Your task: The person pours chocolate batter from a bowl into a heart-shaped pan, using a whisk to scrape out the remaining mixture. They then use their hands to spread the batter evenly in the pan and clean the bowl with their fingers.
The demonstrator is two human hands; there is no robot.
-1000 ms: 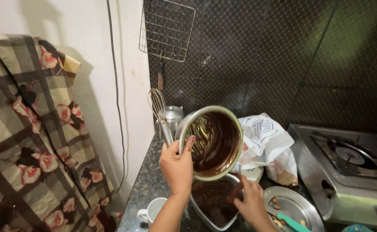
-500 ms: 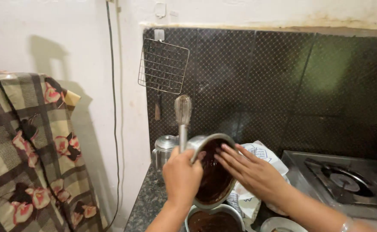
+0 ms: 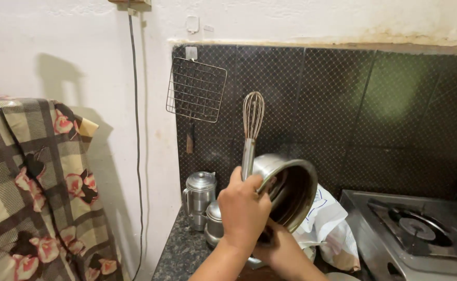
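The head view, read from the left, begins with a checked, flowered cloth [image 3: 36, 192] hanging beside the white wall; a dark cable [image 3: 137, 130] runs down that wall; a wire grill rack [image 3: 196, 89] hangs at the left edge of the dark tiled backsplash; below it a small lidded metal jug [image 3: 199, 193] stands on the speckled tabletop [image 3: 179, 255], with a second, rounder metal pot [image 3: 215, 224] just beside it. The left hand [image 3: 244, 211] is raised above the tabletop, its fingers [image 3: 257, 190] curled tight round the rim of a steel pot [image 3: 290, 190] and the handle of a wire whisk [image 3: 250, 132] together; the pot is tipped well over on its side, its dark, smeared inside facing right and toward the camera, and the whisk stands upright against the rim. The right hand [image 3: 283, 250] sits just under the tilted pot, mostly hidden behind the left hand; whether its fingers are closed on anything cannot be told. Right of the pot lies a white plastic bag [image 3: 330, 224] on the tabletop; furthest right is a steel gas stove [image 3: 416, 234] with a black burner.
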